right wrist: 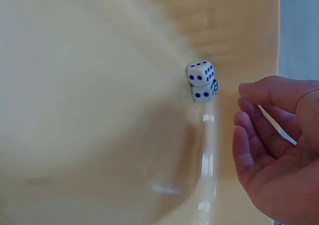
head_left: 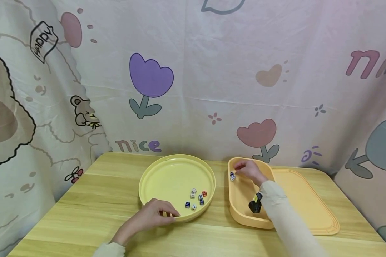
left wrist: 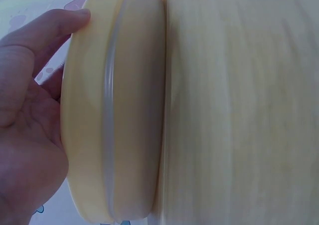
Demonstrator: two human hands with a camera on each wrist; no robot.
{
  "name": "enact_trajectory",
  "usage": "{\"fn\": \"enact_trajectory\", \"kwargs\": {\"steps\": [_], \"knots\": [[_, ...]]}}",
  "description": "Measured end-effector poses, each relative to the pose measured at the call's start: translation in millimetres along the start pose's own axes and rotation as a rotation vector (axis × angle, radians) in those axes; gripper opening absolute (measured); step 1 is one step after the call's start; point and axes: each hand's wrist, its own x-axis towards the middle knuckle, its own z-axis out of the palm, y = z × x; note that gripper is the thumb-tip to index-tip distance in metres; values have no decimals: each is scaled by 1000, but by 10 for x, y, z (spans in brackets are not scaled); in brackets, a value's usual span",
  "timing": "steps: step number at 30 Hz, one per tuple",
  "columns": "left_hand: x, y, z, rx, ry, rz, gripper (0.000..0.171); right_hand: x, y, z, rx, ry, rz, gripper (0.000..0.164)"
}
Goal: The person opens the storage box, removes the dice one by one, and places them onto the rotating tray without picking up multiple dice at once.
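A round yellow tray stands on the left, with several dice near its front right. Among them are a red die, a blue die and white ones. My left hand holds the tray's front rim, thumb against the outer wall and fingers partly hidden behind it. Inside the orange box, my right hand hovers beside the wall, fingers loosely bent around nothing. White dice with blue dots lean together in the box's corner, just apart from the fingertips.
A flat orange lid lies right of the box, partly under the right sleeve. A black wrist camera sits below the right forearm. Behind the wooden table hangs a printed curtain.
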Motion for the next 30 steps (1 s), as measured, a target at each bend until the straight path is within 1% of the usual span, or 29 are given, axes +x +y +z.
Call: {"fn": "enact_trajectory", "kwargs": {"steps": [3,10,16,19,27,30], "knots": [[3,9,0,3,0,-2,11,-9,31,3,-4,-6,9,23],[0,17,-7,6,-2,-22,11,-25,66,27,35,-34,46,23],[-1,3,-4,9,3,-3,11,5,148,74,-29,-10,105,16],[-3,-3,-2,9,5,3,11,12,172,76,-54,0,106,17],[1,-14,-5,14,7,18,11,23,172,120,-42,-18,131,19],[3,-12,-4,21,8,22,11,30,177,137,-43,-20,126,18]]}}
